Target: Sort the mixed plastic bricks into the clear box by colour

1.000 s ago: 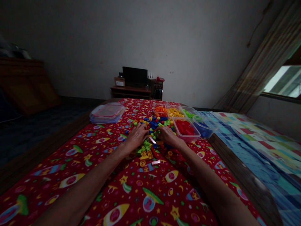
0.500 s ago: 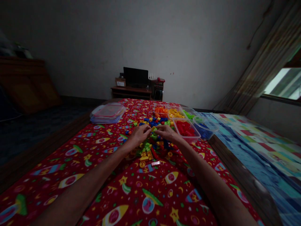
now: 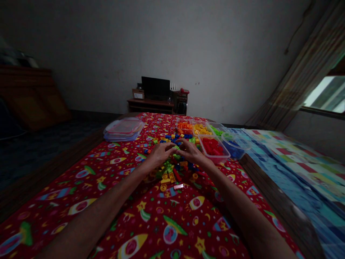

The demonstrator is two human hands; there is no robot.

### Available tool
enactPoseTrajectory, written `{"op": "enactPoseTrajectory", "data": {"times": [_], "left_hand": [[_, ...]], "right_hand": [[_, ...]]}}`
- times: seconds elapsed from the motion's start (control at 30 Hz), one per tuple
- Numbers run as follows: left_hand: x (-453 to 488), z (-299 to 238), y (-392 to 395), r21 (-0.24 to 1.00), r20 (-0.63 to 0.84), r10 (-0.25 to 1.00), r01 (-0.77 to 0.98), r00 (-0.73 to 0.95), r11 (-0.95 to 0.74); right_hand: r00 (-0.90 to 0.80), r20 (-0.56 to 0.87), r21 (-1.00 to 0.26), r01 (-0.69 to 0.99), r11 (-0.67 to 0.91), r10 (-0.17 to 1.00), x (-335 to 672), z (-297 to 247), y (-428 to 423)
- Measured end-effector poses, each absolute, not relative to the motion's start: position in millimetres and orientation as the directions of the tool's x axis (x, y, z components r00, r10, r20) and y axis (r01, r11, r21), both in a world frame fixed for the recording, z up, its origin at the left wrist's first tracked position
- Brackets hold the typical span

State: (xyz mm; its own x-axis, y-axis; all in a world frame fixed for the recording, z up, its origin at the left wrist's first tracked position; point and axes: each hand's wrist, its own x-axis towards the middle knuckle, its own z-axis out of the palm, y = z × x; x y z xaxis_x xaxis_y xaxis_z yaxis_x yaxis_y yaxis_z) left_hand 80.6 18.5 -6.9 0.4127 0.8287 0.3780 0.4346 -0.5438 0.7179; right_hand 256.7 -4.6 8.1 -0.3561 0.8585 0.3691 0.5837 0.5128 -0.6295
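A heap of small coloured building bricks (image 3: 176, 169) lies on a red cloth with rocket prints (image 3: 140, 212). Above the heap my left hand (image 3: 159, 154) and my right hand (image 3: 190, 152) meet with fingertips pinched together. Between them sits a small green brick (image 3: 176, 148), gripped from both sides. A pale pink brick (image 3: 178, 186) lies alone in front of the heap.
Clear tubs sorted by colour stand to the right: red (image 3: 214, 147), blue (image 3: 235, 146), green (image 3: 217, 130), yellow (image 3: 201, 128), orange (image 3: 184, 126). Stacked lids (image 3: 123, 128) lie far left. A wooden edge (image 3: 280, 205) borders a blue patterned cloth (image 3: 302, 169). A low desk (image 3: 159, 102) stands by the wall.
Both hands have lifted off the heap and come together, pinching a green brick between their fingertips. The view has barely shifted.
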Motion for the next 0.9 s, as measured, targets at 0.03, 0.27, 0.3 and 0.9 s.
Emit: {"op": "enactPoseTrajectory", "data": {"times": [0.03,0.27,0.3,0.9], "left_hand": [[80,-8,20,0.743,0.362,0.835,0.413,0.414,-0.527],[72,-3,24,0.875,0.304,0.92,0.309,0.249,-0.373],[71,-1,23,0.908,0.27,0.935,0.262,0.229,-0.326],[77,-10,18,0.887,0.199,0.919,0.336,0.34,-0.316]], "right_hand": [[-0.372,0.376,-0.621,0.578,0.529,0.849,257,9,-6],[-0.327,0.437,-0.603,0.584,0.543,0.838,257,11,-10],[-0.296,0.439,-0.637,0.563,0.526,0.848,256,11,-9],[-0.346,0.192,-0.812,0.47,0.346,0.918,253,15,-9]]}}
